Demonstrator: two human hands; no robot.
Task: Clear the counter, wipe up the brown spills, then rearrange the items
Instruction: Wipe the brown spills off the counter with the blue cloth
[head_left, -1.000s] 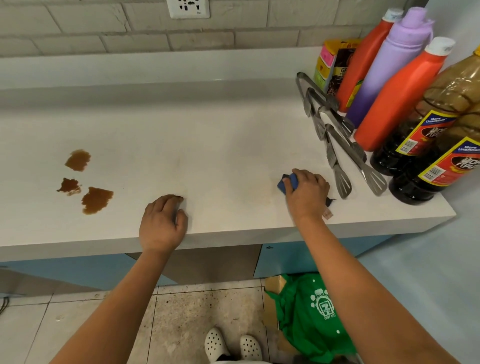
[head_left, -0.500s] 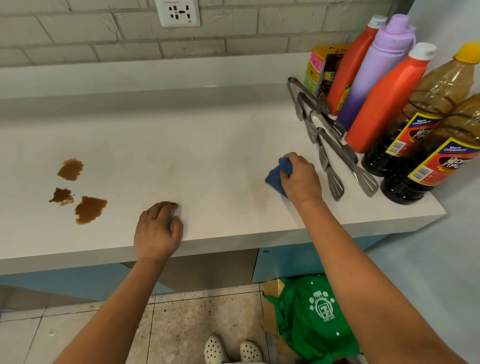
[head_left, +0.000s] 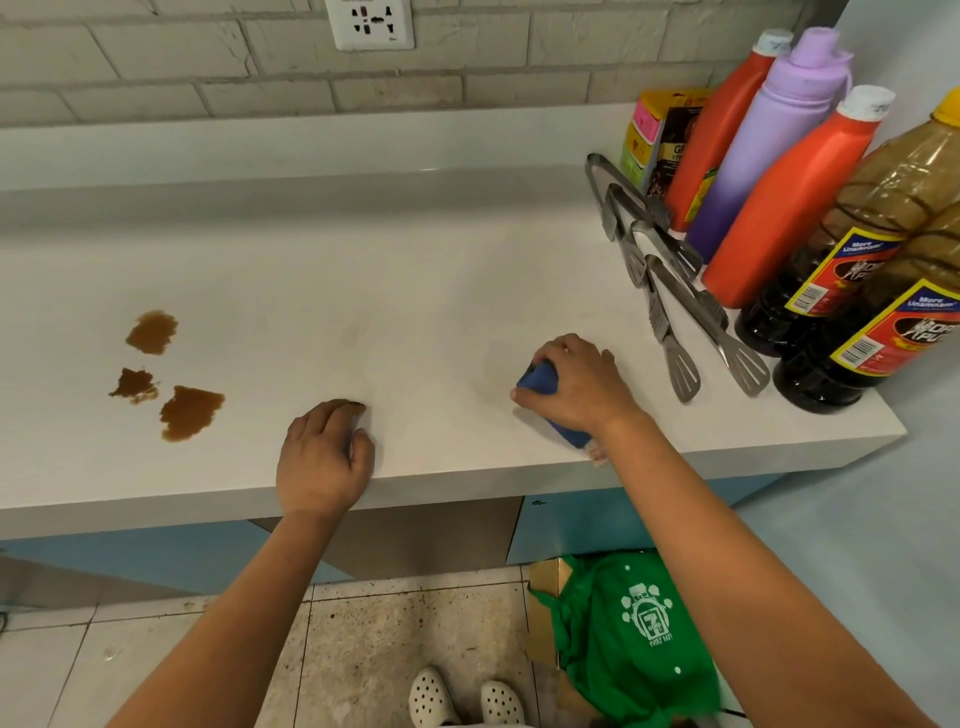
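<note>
Nearest, bottom of frame: speckled tile floor, white perforated clogs (head_left: 465, 702), a green printed bag (head_left: 634, 639) against a cardboard box at lower right.

Counter front edge, lower centre: left hand (head_left: 323, 460) rests knuckles-up on the counter (head_left: 415, 291), fingers loosely curled under, holding nothing; its position matches the two earlier frames, so it is bracing only.

Lower right of centre: right hand (head_left: 574, 387) grips the blue cloth (head_left: 540, 379), fingers curled over a bunched wad that shows at the thumb side and trails out under the wrist. Change: half a second ago the hand sat further up the frame, close to the tongs; now it is back toward the front edge. Reads as a scrubbing stroke. The patch under it shows only a faint dull smear, so that area looks nearly done.

Left side: three brown spills (head_left: 189, 413), irregular, glossy, amber-edged, untouched and well apart from the cloth. Judgement: wiping is partway; these remain.

Right side: steel tongs (head_left: 675, 291), slotted tips, lying overlapped. Beside them two dark sauce bottles (head_left: 852, 332), crinkled plastic, yellow-red labels. Behind, two orange squeeze bottles (head_left: 784, 208), a matte lilac bottle (head_left: 753, 156), a printed carton (head_left: 657, 140). Rearranging not yet begun.

Top: grey brick wall, white socket (head_left: 370, 23).
</note>
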